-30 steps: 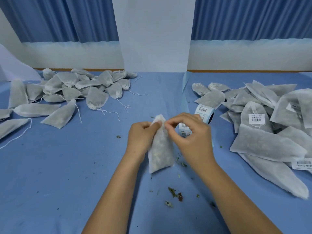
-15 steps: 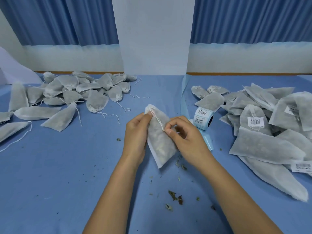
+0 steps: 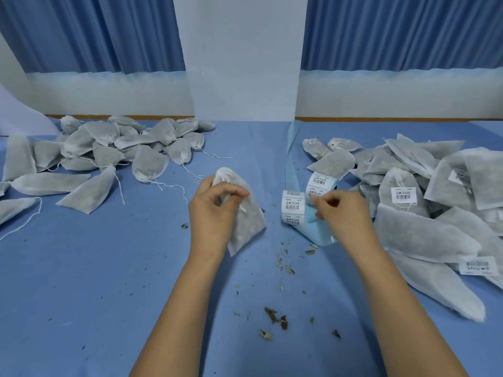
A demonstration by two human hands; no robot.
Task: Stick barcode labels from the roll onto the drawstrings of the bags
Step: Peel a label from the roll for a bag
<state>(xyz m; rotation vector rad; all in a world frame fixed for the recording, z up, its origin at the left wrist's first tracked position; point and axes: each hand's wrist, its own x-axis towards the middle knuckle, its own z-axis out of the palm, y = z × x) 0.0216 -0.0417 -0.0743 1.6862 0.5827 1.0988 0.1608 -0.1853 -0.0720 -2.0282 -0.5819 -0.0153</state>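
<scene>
My left hand (image 3: 215, 213) grips a grey drawstring bag (image 3: 246, 216) near its gathered top, holding it tilted over the blue table. My right hand (image 3: 343, 213) is to the right of it, fingers curled at the strip of barcode labels (image 3: 293, 210) that unrolls from the label roll (image 3: 321, 185). Its fingertips pinch at the strip's edge beside the roll. The blue backing paper (image 3: 315, 232) trails under that hand.
A pile of bags without labels (image 3: 109, 151) lies at the back left, strings loose. Bags with barcode labels (image 3: 424, 197) are heaped on the right. Dried leaf crumbs (image 3: 275, 317) dot the blue tabletop (image 3: 81, 295) in front. A white pillar (image 3: 242, 58) stands behind.
My right hand has let go of the bag's drawstring and moved right to the label strip. My left hand keeps the bag, now alone.
</scene>
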